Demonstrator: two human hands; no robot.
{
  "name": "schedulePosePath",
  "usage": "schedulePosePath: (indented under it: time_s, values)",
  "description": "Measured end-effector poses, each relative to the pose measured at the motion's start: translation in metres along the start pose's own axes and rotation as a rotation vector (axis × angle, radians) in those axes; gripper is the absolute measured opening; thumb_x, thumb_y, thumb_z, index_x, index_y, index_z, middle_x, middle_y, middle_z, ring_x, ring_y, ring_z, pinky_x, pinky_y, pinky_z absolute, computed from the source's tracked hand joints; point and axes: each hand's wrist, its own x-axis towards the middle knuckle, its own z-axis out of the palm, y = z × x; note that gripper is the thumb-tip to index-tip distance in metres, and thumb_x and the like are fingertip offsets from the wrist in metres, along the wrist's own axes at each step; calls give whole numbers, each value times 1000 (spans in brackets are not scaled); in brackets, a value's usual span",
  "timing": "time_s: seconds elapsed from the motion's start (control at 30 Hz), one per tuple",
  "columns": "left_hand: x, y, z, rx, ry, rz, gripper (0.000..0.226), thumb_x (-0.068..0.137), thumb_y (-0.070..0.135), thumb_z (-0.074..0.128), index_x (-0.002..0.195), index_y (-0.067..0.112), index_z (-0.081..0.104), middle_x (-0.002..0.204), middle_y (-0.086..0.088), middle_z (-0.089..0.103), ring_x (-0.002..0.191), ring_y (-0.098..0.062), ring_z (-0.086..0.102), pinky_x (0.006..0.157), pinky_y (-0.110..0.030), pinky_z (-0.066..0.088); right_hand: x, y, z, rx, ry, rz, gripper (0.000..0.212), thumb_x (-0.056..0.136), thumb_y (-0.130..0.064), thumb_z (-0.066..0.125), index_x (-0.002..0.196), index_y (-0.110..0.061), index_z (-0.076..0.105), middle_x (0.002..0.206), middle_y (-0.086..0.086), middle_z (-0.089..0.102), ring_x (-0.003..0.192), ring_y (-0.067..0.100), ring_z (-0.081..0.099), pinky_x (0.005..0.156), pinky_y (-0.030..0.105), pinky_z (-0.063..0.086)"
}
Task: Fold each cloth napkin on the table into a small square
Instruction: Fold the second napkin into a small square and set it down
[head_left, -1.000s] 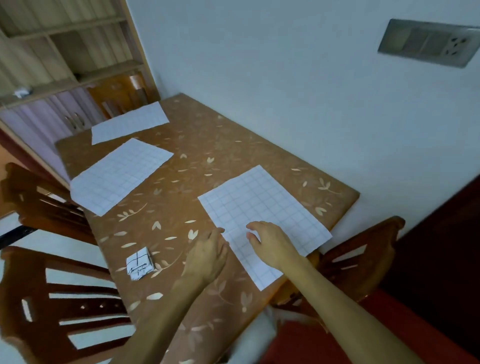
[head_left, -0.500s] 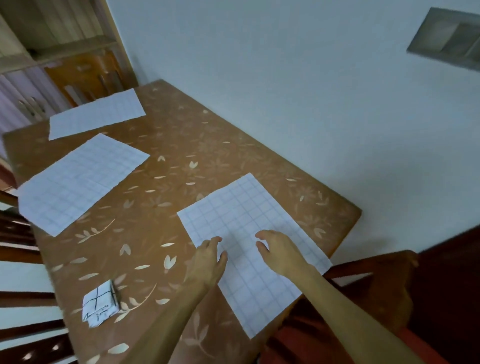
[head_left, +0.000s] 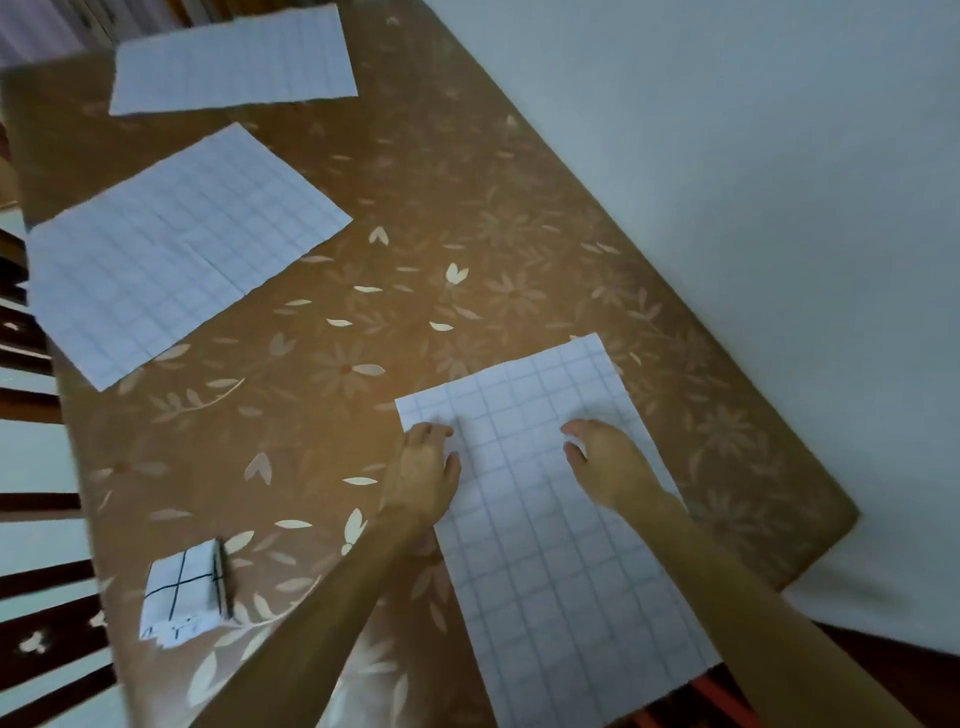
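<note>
A white checked napkin (head_left: 545, 561) lay flat at 5 o'clock on the brown leaf-patterned surface (head_left: 441, 218), its near end hanging over the edge. The left hand (head_left: 423, 475) rested palm down on the napkin's 9 o'clock edge, close to its far corner, fingers loosely bent and nothing lifted. The right hand (head_left: 608, 467) pressed on the cloth toward its 3 o'clock side, fingers relaxed, thumb spread, gripping nothing. A folded napkin square (head_left: 182, 592) sat at 8 o'clock, well apart from the hands. Two more open napkins lay further off: the middle napkin (head_left: 176, 249) at 10 o'clock, the far napkin (head_left: 234, 57) at 11 o'clock. A pale wall (head_left: 753, 156) ran along the 3 o'clock edge.
</note>
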Motion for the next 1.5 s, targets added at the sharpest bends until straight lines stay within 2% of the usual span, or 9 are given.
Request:
schedulePosePath:
  time_s: [0.27,0.47,0.63,0.8,0.93,1.0,1.17,1.4,1.5]
  values:
    - [77,6,6,15,106,151,40,90,15,71,128,11,61,149,-10,46,127,-34,51,106,-44,45,90,-21,-7,-141,8,-103,37,94,-10,58,131,-12,57,132,10,59,119,29,56,101,42,47]
    - [99,10,10,41,99,103,63,79,27,82,134,13,57,139,-11,52,123,-35,50,103,-44,43,129,-45,6,-322,-89,-278,83,77,-29,82,146,-14,38,148,7,40,139,26,35,114,37,27]
    - [84,12,7,-13,12,-8,60,89,29,72,141,23,43,133,-9,58,106,-36,63,82,-45,55,125,-37,1,-418,-88,-242,54,77,-40,79,123,-18,59,129,9,48,125,28,40,107,35,27]
    - [54,20,-2,60,9,58,20,89,31,69,108,22,66,95,-1,73,88,-28,68,73,-42,57,92,-23,-8,-451,2,-344,27,73,-39,80,89,-18,73,126,7,49,130,28,39,110,36,22]
    - [29,32,-18,33,79,106,10,90,26,69,98,22,72,95,-1,74,86,-26,67,70,-36,54,65,-13,-31,-513,55,-406,22,74,-36,80,86,-18,73,117,3,61,129,27,44,119,39,14]
    - [16,38,-27,62,114,122,11,90,25,69,98,19,71,100,-3,71,89,-28,66,69,-36,52,52,-9,-43,-474,97,-396,19,73,-28,82,85,-17,74,109,4,66,126,28,50,118,37,12]
    - [-24,55,-42,64,162,106,17,87,27,75,94,13,68,101,-5,67,88,-28,64,72,-42,55,4,9,-83,-349,144,-307,5,89,-19,69,91,-15,68,107,6,68,110,25,59,104,33,35]
    - [-101,109,-44,23,267,78,17,94,35,66,93,18,68,86,0,71,79,-21,64,70,-37,55,-66,62,-124,-155,169,-277,35,95,-25,61,124,-6,65,129,16,64,122,35,56,106,39,39]
    - [-136,139,-41,27,320,72,28,99,37,57,96,13,70,86,-7,73,78,-27,67,69,-42,56,-107,88,-150,35,199,-282,38,93,-26,68,124,-6,66,128,13,64,121,30,57,96,21,35]
